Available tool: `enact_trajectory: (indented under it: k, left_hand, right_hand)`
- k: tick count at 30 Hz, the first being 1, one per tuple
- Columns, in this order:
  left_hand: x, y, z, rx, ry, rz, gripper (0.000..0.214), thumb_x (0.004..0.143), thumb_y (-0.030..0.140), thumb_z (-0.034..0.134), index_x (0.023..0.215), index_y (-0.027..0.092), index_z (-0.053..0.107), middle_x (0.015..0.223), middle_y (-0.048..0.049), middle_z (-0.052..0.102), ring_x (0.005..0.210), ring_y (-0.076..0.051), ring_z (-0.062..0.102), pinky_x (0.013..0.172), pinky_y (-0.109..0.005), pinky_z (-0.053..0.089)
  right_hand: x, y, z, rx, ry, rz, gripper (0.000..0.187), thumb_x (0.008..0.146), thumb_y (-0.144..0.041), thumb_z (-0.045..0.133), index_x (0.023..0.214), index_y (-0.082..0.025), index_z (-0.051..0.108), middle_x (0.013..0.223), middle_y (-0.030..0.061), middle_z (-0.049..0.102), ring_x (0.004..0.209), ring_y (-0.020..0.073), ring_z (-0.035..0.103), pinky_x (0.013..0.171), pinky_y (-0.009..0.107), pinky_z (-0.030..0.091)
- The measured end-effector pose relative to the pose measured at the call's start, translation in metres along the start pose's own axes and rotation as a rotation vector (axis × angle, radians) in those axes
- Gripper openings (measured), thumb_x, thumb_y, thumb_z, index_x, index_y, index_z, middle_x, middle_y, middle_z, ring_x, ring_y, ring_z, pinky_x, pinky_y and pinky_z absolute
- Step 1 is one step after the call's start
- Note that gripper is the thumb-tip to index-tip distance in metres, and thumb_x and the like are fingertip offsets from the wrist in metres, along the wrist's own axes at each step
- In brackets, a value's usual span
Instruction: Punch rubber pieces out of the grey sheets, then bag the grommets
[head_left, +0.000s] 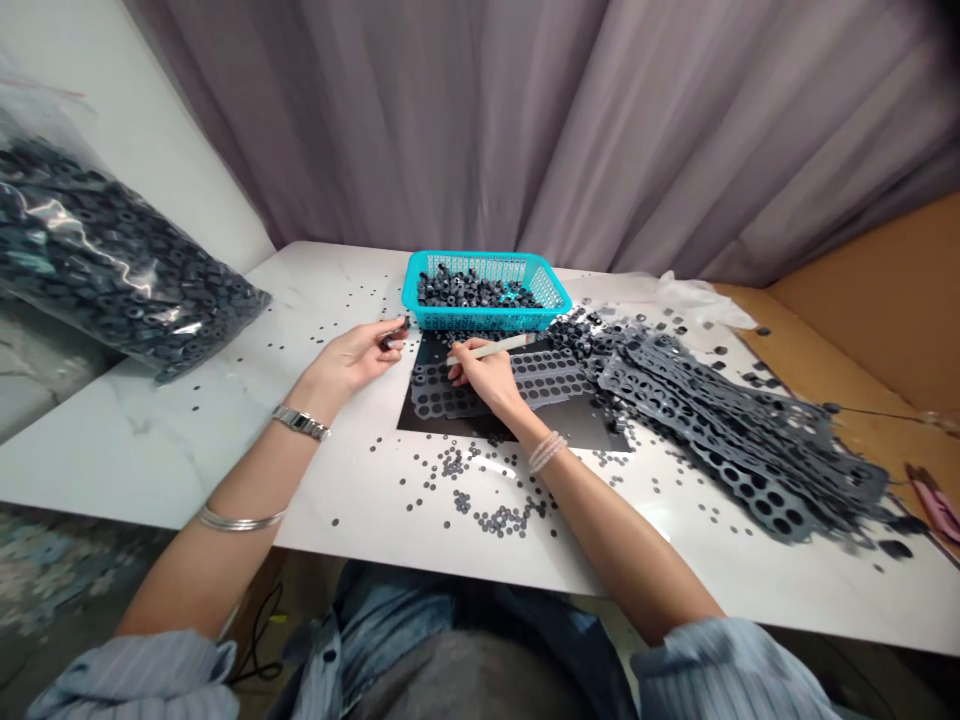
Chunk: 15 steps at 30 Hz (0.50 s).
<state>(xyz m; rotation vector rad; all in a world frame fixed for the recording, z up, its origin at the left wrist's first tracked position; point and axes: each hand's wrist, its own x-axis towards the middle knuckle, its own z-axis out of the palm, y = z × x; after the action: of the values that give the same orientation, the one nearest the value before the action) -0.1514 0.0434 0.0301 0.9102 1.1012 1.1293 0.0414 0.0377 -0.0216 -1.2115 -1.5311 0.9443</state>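
Grey curtain (525,110) hangs behind a white marble-patterned surface (225,400). Left hand (360,355) sits near the surface's middle, fingers pinched closed on a small dark ring (397,335), just left of a black mat (450,415). Right hand (487,378) rests on a grey perforated rubber sheet (517,385) lying on that mat, fingers wrapped around a pale stick tool (495,348) whose tip points right, toward the basket side. Teal plastic basket (487,290) stands just behind both hands, partly filled with dark rubber rings. Heap of punched-out grey sheets (742,430) spreads to the right of the mat, reaching the surface's right edge. Small dark discs (495,518) lie scattered across the near surface, thickest between the forearms. Clear plastic bag (112,270) packed with dark rings sits far left, propped against the wall. Watch on left wrist, bangle further up; beaded bracelet on right wrist. Pink-handled tool (937,505) at far right edge, partly cut off.
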Motion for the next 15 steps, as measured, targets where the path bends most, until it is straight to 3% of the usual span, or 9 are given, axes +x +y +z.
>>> enact_trajectory:
  k: [3,9,12,15]
  left_hand:
    - [0.005,-0.005,0.003,-0.156,-0.045,-0.093,0.002,0.078,0.010,0.058,0.078,0.010,0.057,0.076,-0.0102,0.057,0.057,-0.007,0.044,0.045,-0.017,0.032]
    - [0.004,-0.006,0.003,-0.308,-0.096,-0.140,0.013,0.071,0.002,0.051,0.081,0.008,0.057,0.084,-0.0153,0.059,0.068,-0.011,0.053,0.051,-0.018,0.042]
    - [0.002,-0.004,0.002,-0.306,-0.110,-0.128,0.015,0.069,0.006,0.051,0.082,0.009,0.059,0.082,-0.0142,0.058,0.071,-0.013,0.055,0.054,-0.020,0.045]
    - [0.001,-0.005,0.006,-0.231,-0.096,-0.098,0.007,0.075,0.013,0.054,0.077,0.011,0.060,0.075,-0.0092,0.056,0.068,-0.012,0.053,0.051,-0.019,0.040]
  right_hand:
    - [0.004,0.003,-0.008,0.034,0.123,-0.004,0.029,0.087,-0.038,0.048,0.069,-0.019,0.060,0.054,0.0006,0.063,0.050,0.0145,0.060,0.053,0.024,0.049]
    - [0.011,-0.001,-0.028,0.117,0.336,-0.100,0.029,0.088,-0.040,0.049,0.070,-0.019,0.059,0.060,0.0013,0.063,0.058,0.0150,0.059,0.060,0.026,0.048]
    - [0.007,-0.007,-0.025,0.133,0.288,-0.098,0.029,0.088,-0.040,0.049,0.070,-0.019,0.058,0.060,0.0012,0.063,0.056,0.0141,0.058,0.058,0.025,0.047]
    - [0.001,-0.011,-0.014,0.112,0.106,-0.034,0.028,0.088,-0.038,0.047,0.070,-0.019,0.058,0.056,0.0009,0.062,0.052,0.0134,0.057,0.054,0.024,0.046]
